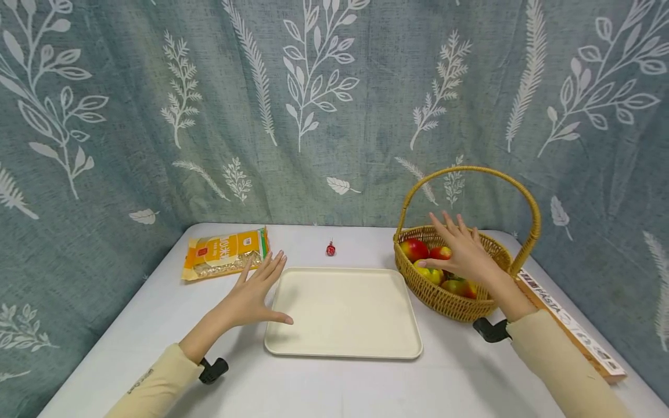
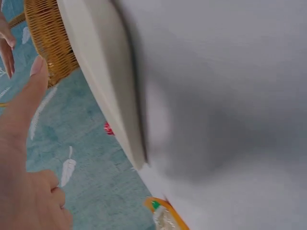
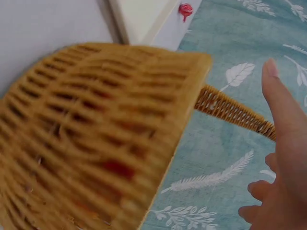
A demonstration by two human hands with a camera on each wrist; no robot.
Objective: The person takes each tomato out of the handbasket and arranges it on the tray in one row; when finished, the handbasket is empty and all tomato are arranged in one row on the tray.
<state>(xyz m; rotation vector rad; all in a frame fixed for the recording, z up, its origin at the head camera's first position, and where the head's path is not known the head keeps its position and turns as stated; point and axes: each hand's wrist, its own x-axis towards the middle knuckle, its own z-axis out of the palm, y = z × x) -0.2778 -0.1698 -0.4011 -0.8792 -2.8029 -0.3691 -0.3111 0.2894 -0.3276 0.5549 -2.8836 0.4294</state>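
My left hand [image 1: 252, 298] hovers over the left edge of a cream tray [image 1: 345, 313], fingers spread and holding nothing. In the left wrist view its thumb points up beside the tray's side. Over the wicker basket [image 1: 439, 299] is my right hand [image 1: 464, 254], also spread and without anything in it. Inside the basket lie red and yellow fruits, among them a red one [image 1: 414, 249] and a yellow one [image 1: 430, 273]; the right hand and forearm hide part of the contents. From the right wrist view, the basket's woven side [image 3: 96, 124] fills the left half.
A yellow bag of grain [image 1: 226, 254] lies at the back left. Behind the tray sits a small red object [image 1: 331, 249]. A long box marked PASTA [image 1: 569, 325] lies along the right edge, partly behind the basket. A patterned curtain [image 1: 324, 174] surrounds the white table [image 1: 303, 389].
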